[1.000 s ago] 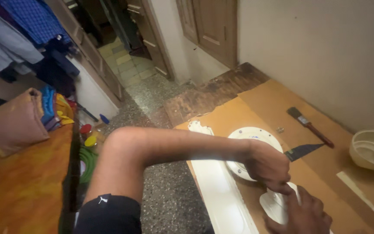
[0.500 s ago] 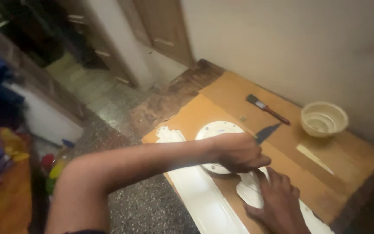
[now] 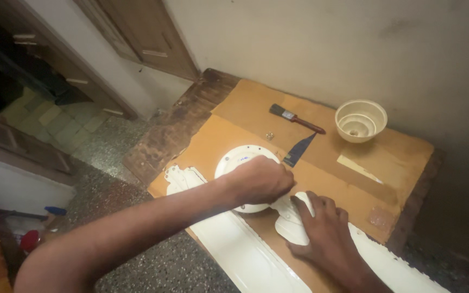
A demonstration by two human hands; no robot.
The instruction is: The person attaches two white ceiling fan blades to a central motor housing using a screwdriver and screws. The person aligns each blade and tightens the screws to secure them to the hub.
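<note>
View has swung nearer; hands hide the white part.

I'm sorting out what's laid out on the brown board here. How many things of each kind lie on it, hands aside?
White round disc: 1
White bowl-shaped cup: 1
White flat pieces, one long blade and one piece under the right hand: 2
Paintbrush: 1
Dark scraper: 1
Total: 6

Scraper handle hidden inside closed left hand; white part half covered under right hand; long white panel cut off below.
</note>
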